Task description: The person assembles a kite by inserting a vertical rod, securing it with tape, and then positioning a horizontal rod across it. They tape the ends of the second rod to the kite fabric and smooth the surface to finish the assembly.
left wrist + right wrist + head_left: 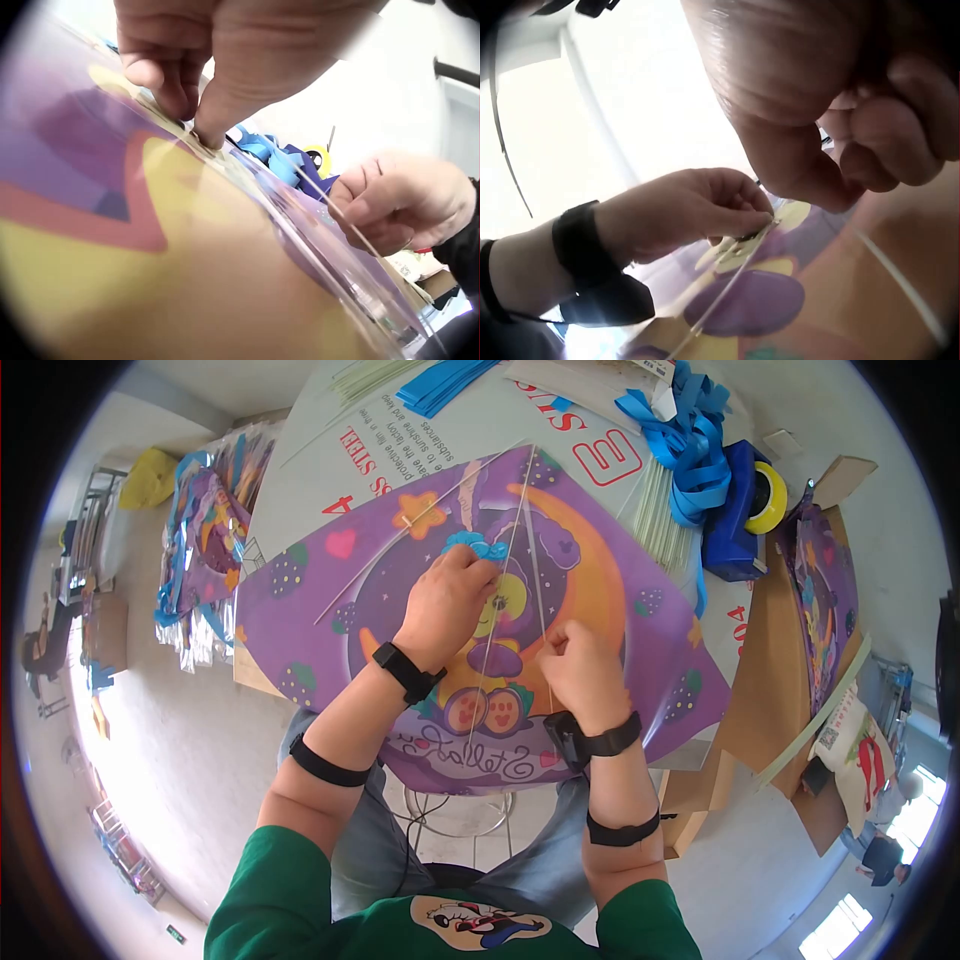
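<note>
Head view had the purple kite (300, 610) lying flat on the table (450, 430), right in front of the person. The left hand (450, 600) was pinching down at a spot near the kite's middle. The right hand (580, 675) had its fingers curled, pinching a thin stick (536, 580) that ran across the kite.

Bright daylight fills the head view, a round fisheye picture with black corners and lines bending near its rim. Glare whitens the floor (90, 700) at left, and the kite (600, 590) shines softly. In both wrist views the nearest hand is a large blur: the left hand (225, 52), the right hand (832, 97). The thin rod (330, 202) looks sharper. White overexposed light washes out both backgrounds.
</note>
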`<state>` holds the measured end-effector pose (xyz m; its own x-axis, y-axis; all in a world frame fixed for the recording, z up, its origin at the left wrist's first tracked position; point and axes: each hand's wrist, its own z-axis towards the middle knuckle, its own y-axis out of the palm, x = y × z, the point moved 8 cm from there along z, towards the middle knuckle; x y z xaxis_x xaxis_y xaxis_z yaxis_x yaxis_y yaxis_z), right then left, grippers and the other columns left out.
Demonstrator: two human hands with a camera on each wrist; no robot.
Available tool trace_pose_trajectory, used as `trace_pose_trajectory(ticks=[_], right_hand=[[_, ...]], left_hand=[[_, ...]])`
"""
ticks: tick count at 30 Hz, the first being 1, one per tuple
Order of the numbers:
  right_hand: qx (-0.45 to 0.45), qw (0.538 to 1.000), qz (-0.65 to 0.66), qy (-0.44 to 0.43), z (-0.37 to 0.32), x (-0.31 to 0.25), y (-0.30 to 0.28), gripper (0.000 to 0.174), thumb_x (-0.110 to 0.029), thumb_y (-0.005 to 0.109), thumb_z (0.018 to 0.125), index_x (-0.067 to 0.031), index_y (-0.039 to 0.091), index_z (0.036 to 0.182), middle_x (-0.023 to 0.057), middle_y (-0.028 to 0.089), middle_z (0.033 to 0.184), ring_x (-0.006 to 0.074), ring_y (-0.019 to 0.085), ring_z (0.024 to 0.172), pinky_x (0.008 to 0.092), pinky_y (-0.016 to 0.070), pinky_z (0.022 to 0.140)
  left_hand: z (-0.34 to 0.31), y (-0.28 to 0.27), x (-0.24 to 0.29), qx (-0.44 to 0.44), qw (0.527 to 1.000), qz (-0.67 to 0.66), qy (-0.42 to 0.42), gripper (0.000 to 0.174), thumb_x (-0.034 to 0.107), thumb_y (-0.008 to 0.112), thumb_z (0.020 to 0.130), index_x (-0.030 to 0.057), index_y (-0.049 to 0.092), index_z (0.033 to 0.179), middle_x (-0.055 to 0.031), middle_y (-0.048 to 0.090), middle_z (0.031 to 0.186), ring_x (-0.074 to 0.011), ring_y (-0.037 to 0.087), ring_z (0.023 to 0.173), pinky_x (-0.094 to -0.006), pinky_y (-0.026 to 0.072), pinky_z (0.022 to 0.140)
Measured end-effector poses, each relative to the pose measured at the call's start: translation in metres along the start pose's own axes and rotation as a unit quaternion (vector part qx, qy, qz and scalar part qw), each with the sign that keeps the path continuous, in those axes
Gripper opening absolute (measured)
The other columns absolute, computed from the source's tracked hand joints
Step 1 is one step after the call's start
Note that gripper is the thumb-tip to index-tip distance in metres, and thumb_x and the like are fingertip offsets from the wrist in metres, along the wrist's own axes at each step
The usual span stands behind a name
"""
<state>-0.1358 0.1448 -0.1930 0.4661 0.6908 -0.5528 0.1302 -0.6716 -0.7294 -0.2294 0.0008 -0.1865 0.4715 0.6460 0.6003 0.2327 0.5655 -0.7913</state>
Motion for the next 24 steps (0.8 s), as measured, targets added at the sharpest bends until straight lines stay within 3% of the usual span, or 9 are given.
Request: trace_pose_trajectory(ticks=[3, 6, 7, 10, 13, 15, 19, 21, 24], right_hand=[[0.010, 0.994, 0.104, -0.029, 0.006, 0.003, -0.019, 0.013, -0.011, 0.059, 0.078, 0.0014, 0.057, 0.079, 0.0126, 0.062, 0.068, 0.0259, 0.063, 0.064, 0.0337, 0.0478, 0.058], [-0.071, 0.916, 0.393, 0.049, 0.011, 0.021, -0.020, 0.007, -0.007, 0.056, 0.084, -0.0020, 0.055, 0.079, 0.0047, 0.061, 0.069, 0.0071, 0.056, 0.055, 0.0192, 0.0410, 0.047], [-0.071, 0.915, 0.393, 0.049, 0.012, 0.024, -0.023, 0.007, -0.007, 0.056, 0.084, -0.0020, 0.055, 0.079, 0.0047, 0.061, 0.069, 0.0071, 0.056, 0.055, 0.0192, 0.0410, 0.047], [-0.065, 0.805, 0.590, -0.001, 0.017, 0.026, -0.034, 0.004, -0.003, 0.051, 0.087, -0.0036, 0.050, 0.084, 0.0114, 0.061, 0.082, 0.0093, 0.055, 0.055, 0.0196, 0.0414, 0.046], [-0.043, 0.743, 0.667, -0.025, 0.017, 0.028, -0.044, 0.004, -0.001, 0.050, 0.087, -0.0023, 0.054, 0.089, 0.0106, 0.061, 0.086, 0.0101, 0.057, 0.063, 0.0196, 0.0431, 0.052], [-0.021, 0.707, 0.706, -0.033, 0.017, 0.028, -0.054, 0.007, -0.001, 0.051, 0.088, -0.0017, 0.055, 0.094, 0.0100, 0.061, 0.089, 0.0111, 0.058, 0.067, 0.0201, 0.0451, 0.056], [0.062, 0.628, 0.769, -0.107, 0.021, 0.047, -0.072, 0.016, -0.003, 0.053, 0.090, -0.0003, 0.055, 0.106, 0.0089, 0.061, 0.093, 0.0142, 0.060, 0.079, 0.0222, 0.0504, 0.069], [0.079, 0.627, 0.764, -0.130, 0.019, 0.047, -0.075, 0.013, -0.005, 0.053, 0.091, -0.0004, 0.055, 0.103, 0.0103, 0.061, 0.095, 0.0175, 0.062, 0.083, 0.0257, 0.0524, 0.075], [0.139, 0.658, 0.728, -0.133, 0.013, 0.040, -0.080, 0.011, -0.006, 0.053, 0.091, -0.0006, 0.055, 0.100, 0.0121, 0.062, 0.097, 0.0209, 0.063, 0.086, 0.0283, 0.0527, 0.076]], left_hand=[[0.000, -0.001, 0.000, 0.007, 1.000, 0.005, 0.018, 0.006, 0.009, 0.061, 0.080, 0.0052, 0.059, 0.084, -0.0083, 0.053, 0.085, -0.0285, 0.057, 0.078, -0.0377, 0.0476, 0.068], [0.000, 0.007, -0.011, -0.045, 0.998, -0.016, -0.046, 0.009, 0.009, 0.059, 0.081, 0.0053, 0.059, 0.089, -0.0101, 0.054, 0.087, -0.0290, 0.057, 0.083, -0.0370, 0.0484, 0.073], [0.000, 0.006, -0.008, -0.045, 0.998, -0.016, -0.045, 0.009, 0.009, 0.059, 0.081, 0.0053, 0.059, 0.089, -0.0101, 0.054, 0.087, -0.0290, 0.057, 0.083, -0.0370, 0.0484, 0.073], [0.000, 0.003, -0.013, -0.040, 0.971, -0.195, -0.134, 0.008, 0.007, 0.059, 0.083, 0.0043, 0.059, 0.091, -0.0082, 0.057, 0.082, -0.0216, 0.059, 0.073, -0.0305, 0.0482, 0.067], [0.000, 0.004, -0.018, -0.036, 0.922, -0.334, -0.194, 0.011, 0.007, 0.058, 0.087, 0.0045, 0.061, 0.098, -0.0035, 0.059, 0.079, -0.0115, 0.057, 0.068, -0.0241, 0.0461, 0.064], [-0.004, 0.013, -0.012, -0.096, 0.815, -0.516, -0.245, 0.016, 0.012, 0.057, 0.090, 0.0048, 0.062, 0.104, 0.0006, 0.060, 0.081, -0.0067, 0.056, 0.073, -0.0221, 0.0455, 0.068], [-0.008, 0.016, -0.010, -0.105, 0.715, -0.637, -0.270, 0.018, 0.012, 0.055, 0.092, 0.0035, 0.061, 0.107, 0.0010, 0.060, 0.086, -0.0075, 0.056, 0.076, -0.0215, 0.0463, 0.073], [-0.006, 0.011, -0.002, -0.089, 0.642, -0.717, -0.257, 0.020, 0.012, 0.054, 0.093, 0.0016, 0.059, 0.109, -0.0007, 0.059, 0.091, -0.0084, 0.056, 0.080, -0.0222, 0.0470, 0.078], [-0.004, 0.009, -0.002, -0.089, 0.621, -0.740, -0.242, 0.021, 0.012, 0.052, 0.094, 0.0008, 0.057, 0.110, -0.0019, 0.059, 0.095, -0.0085, 0.055, 0.083, -0.0232, 0.0477, 0.080]])
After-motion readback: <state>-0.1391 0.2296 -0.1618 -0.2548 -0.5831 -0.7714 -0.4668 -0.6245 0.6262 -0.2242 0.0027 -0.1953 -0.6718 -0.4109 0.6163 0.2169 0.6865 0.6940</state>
